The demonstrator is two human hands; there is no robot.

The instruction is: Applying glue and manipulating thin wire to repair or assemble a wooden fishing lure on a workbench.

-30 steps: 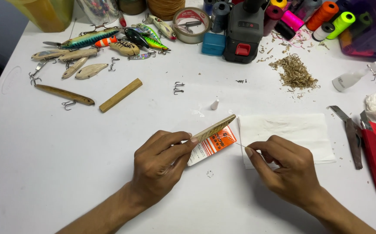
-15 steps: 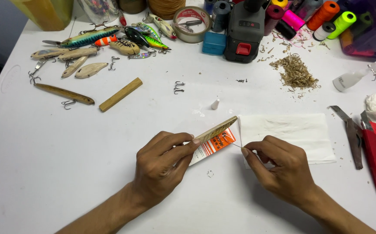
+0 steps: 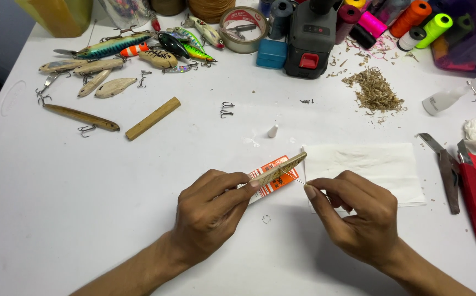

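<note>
White table point(image 3: 84, 219), strewn with lures and tools. Paper towel point(image 3: 364, 167), laid flat beside the hands. Left hand point(image 3: 210, 211), clenched on a wooden lure blank point(image 3: 278, 169), which was held tilted above an orange-and-white packet point(image 3: 271, 183). Right hand point(image 3: 358, 219), pinched on a thin wire point(image 3: 294, 177) that was set against the blank's underside. Small white cap point(image 3: 272, 131), stood upright beyond.
</note>
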